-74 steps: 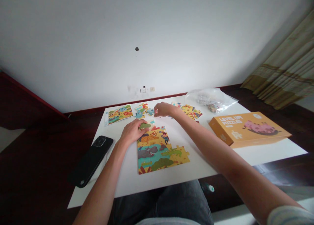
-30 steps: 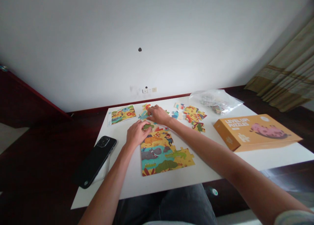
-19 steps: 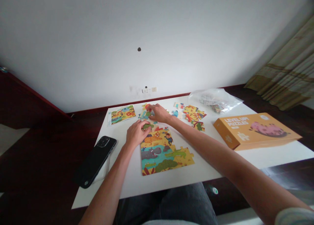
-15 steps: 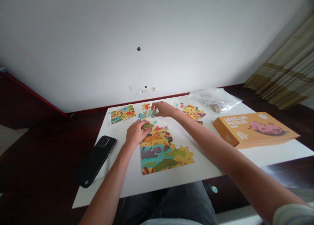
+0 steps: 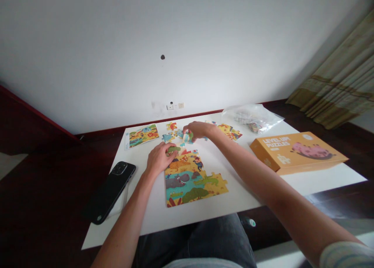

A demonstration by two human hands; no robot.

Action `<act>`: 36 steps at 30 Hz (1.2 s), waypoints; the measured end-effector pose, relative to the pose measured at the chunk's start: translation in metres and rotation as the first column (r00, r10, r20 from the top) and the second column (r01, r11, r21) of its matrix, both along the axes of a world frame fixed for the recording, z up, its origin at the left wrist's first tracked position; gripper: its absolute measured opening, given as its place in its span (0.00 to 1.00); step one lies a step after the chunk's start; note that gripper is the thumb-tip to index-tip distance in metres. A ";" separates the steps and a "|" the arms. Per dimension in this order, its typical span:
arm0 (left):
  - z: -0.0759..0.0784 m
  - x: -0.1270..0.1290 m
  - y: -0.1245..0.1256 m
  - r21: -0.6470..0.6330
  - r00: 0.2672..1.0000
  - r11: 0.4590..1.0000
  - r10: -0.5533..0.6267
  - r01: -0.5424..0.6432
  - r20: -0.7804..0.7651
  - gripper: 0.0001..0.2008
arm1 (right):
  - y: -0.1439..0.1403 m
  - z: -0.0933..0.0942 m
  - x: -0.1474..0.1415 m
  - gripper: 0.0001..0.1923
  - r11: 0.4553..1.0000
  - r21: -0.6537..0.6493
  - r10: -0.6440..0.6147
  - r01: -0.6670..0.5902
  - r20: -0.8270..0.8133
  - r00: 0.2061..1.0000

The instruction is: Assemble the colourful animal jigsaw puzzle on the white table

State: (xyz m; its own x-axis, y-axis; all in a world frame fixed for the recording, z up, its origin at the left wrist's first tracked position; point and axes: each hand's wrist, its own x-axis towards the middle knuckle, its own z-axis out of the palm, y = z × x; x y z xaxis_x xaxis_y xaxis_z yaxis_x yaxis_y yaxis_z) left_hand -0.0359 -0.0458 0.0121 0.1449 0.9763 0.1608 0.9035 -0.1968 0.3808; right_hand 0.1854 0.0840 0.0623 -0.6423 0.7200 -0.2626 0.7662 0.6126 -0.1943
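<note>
A partly joined jigsaw puzzle (image 5: 189, 184) with a hippo and a crocodile lies on the white table in front of me. At its upper left corner my left hand (image 5: 159, 157) is closed on a green puzzle piece (image 5: 173, 149). My right hand (image 5: 198, 130) reaches farther out, above the puzzle, with its fingers pinching a puzzle piece (image 5: 187, 137) in pale and green colours. Loose blue pieces (image 5: 168, 137) lie just left of those fingers, and an orange piece (image 5: 172, 126) is behind them. The right hand partly hides the pieces under it.
A picture card (image 5: 143, 135) lies at the far left. Yellow pieces (image 5: 229, 130) lie beyond my right forearm, near a clear plastic bag (image 5: 254, 118). At the right stands an orange puzzle box (image 5: 298, 153). A black phone (image 5: 113, 192) rests by the table's left edge.
My right hand has shifted slightly right and nearer, and a pale and green piece now shows tilted at its fingertips. The left hand keeps its green piece. The whole view has shifted slightly.
</note>
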 end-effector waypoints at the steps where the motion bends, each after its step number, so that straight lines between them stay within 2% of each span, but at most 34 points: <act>1: 0.001 0.000 0.000 -0.003 1.000 1.000 0.001 -0.001 -0.002 0.13 | 0.001 0.000 0.001 0.37 1.000 -0.009 -0.010 0.010 -0.009 1.000; 5: 0.001 0.000 0.000 0.003 1.000 1.000 -0.004 0.004 0.001 0.13 | 0.006 0.000 0.007 0.36 0.999 -0.028 -0.047 0.045 -0.057 0.997; 13: -0.001 0.000 -0.001 0.023 1.000 1.000 -0.007 0.007 -0.009 0.13 | 0.018 0.016 0.026 0.25 0.985 -0.162 -0.091 0.057 -0.212 0.973; 16: -0.003 0.002 -0.001 0.083 0.999 0.995 -0.052 0.050 0.012 0.13 | 0.013 0.022 0.026 0.22 0.948 -0.314 -0.112 0.047 -0.190 0.975; 18: -0.005 0.004 0.000 0.123 0.989 0.984 -0.136 0.129 0.051 0.13 | 0.009 0.024 0.023 0.22 0.919 -0.388 -0.133 0.065 -0.152 0.979; 21: -0.008 0.007 0.000 0.165 0.961 0.954 -0.266 0.251 0.077 0.15 | 0.004 0.024 0.016 0.23 0.917 -0.388 -0.145 0.090 -0.114 0.983; 23: -0.009 0.008 0.001 0.171 0.951 0.943 -0.301 0.286 0.066 0.16 | 0.003 0.022 0.013 0.23 0.914 -0.393 -0.158 0.102 -0.114 0.981; 29: -0.016 0.005 0.003 0.172 0.949 0.940 -0.309 0.295 0.059 0.16 | 0.002 0.012 0.008 0.24 0.853 -0.506 -0.205 0.132 -0.091 0.975; 33: -0.018 0.004 0.005 0.187 0.945 0.935 -0.320 0.303 0.067 0.15 | 0.001 0.012 0.007 0.22 0.860 -0.494 -0.176 0.127 -0.054 0.983; 36: -0.019 0.004 0.005 0.183 0.946 0.937 -0.315 0.298 0.071 0.14 | 0.006 0.017 0.014 0.21 0.864 -0.488 -0.186 0.122 -0.085 0.979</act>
State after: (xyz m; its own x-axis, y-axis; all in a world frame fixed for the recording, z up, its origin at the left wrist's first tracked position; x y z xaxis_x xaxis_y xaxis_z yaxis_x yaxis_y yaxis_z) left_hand -0.0323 -0.0409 -0.0068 0.4086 0.8444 0.3465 0.7490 -0.5271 0.4013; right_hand 0.1995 0.0900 0.0790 -0.5843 0.6187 -0.5252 0.7926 0.2960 -0.5331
